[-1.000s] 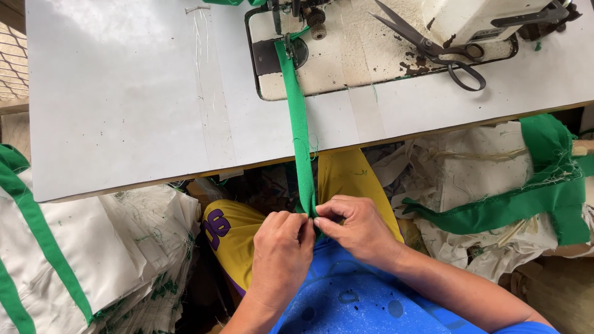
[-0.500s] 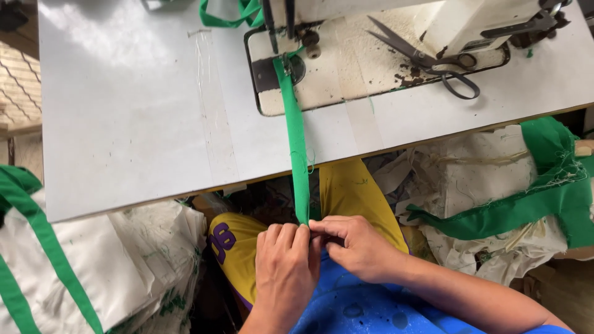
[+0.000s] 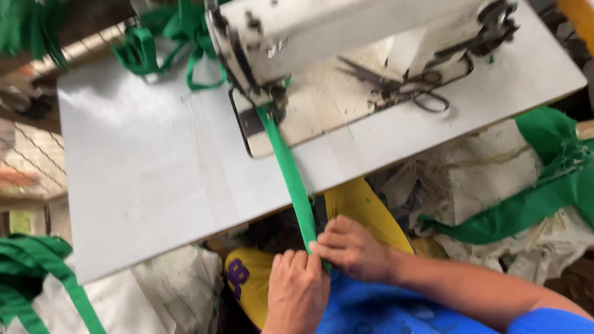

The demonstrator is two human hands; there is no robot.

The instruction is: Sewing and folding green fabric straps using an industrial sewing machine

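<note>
both hands meet just below the near edge of the white worktop (image 3: 142,185), over the person's lap. the right hand (image 3: 354,248) has its fingers pressed together, pinching the green strap (image 3: 291,170) at its lower end. the left hand (image 3: 297,291) sits just beside it with fingers curled onto the same strap end. the strap runs taut up across the worktop and under the foot of the sewing machine (image 3: 346,31). a pair of scissors (image 3: 408,89) lies on the machine bed. loose green straps (image 3: 154,43) are heaped at the worktop's far edge.
</note>
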